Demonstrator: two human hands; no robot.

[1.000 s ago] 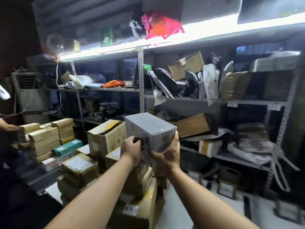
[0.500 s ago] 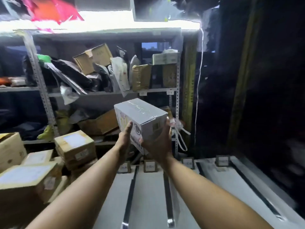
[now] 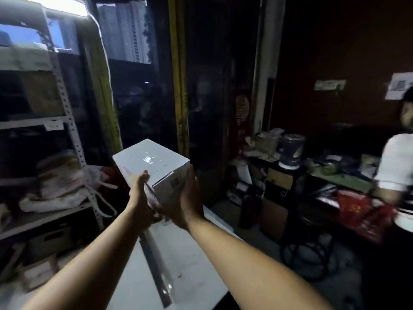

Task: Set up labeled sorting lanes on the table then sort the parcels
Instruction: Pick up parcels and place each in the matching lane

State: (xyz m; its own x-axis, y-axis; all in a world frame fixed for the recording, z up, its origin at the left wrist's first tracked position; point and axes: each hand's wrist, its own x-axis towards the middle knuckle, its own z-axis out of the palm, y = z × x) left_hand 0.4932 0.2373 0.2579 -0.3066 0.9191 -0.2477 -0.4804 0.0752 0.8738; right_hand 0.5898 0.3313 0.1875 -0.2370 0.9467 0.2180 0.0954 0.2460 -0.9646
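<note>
I hold a white cardboard parcel (image 3: pixel 152 163) between both hands above the far right end of the white table (image 3: pixel 192 265). My left hand (image 3: pixel 140 202) presses its left face and my right hand (image 3: pixel 190 198) cups its right face, which carries a small printed label. A dark tape strip (image 3: pixel 156 274) runs lengthwise along the tabletop below my arms. No lane labels show in this view.
A metal shelf rack (image 3: pixel 71 135) with bags and boxes stands on the left. Dark glass doors with a yellow frame (image 3: pixel 178 97) are straight ahead. At the right, a cluttered desk (image 3: pixel 335 173), a red bag (image 3: pixel 362 211) and a person in a white shirt (image 3: pixel 397 166).
My view has swung far to the right, away from the parcel pile and shelves. The white parcel stays gripped in both hands and has travelled over the table's right end.
</note>
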